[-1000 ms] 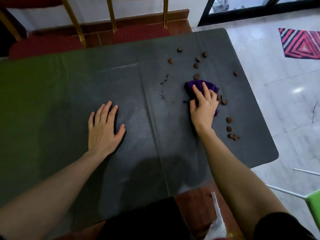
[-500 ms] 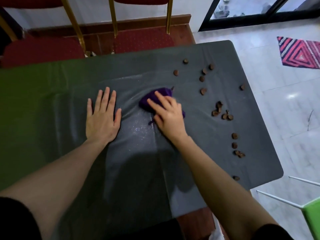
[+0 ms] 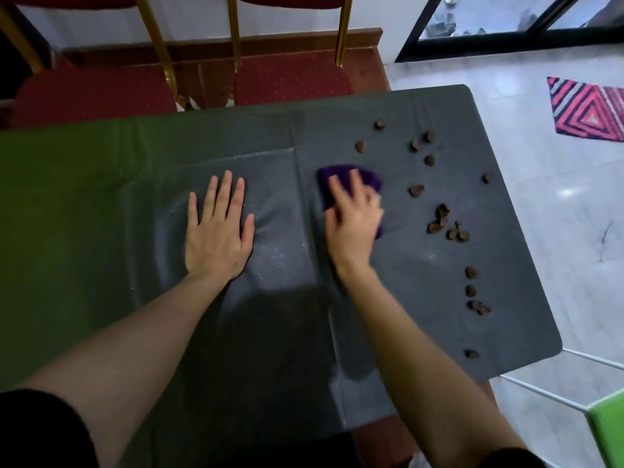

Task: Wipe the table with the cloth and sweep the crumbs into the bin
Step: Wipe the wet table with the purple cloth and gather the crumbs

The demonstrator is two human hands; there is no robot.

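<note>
A dark grey table [image 3: 422, 298] carries several brown crumbs [image 3: 439, 224] scattered along its right side. My right hand [image 3: 353, 221] presses down on a crumpled purple cloth [image 3: 369, 180] just right of the crease in the table cover, with the fingers lying over the cloth. The nearest crumbs are a short way to the cloth's right. My left hand [image 3: 217, 234] lies flat on the table, fingers spread, to the left of the crease. Fine pale specks dot the surface between my hands.
Two red chairs [image 3: 290, 79] with gold legs stand against the table's far edge. A green object [image 3: 607, 430] with thin white bars is on the tiled floor at the lower right. A striped red mat [image 3: 591, 109] lies on the floor at the right.
My right hand swept the cloth left from among the crumbs to the crease, then back a little to the right. My left hand stayed flat on the table.
</note>
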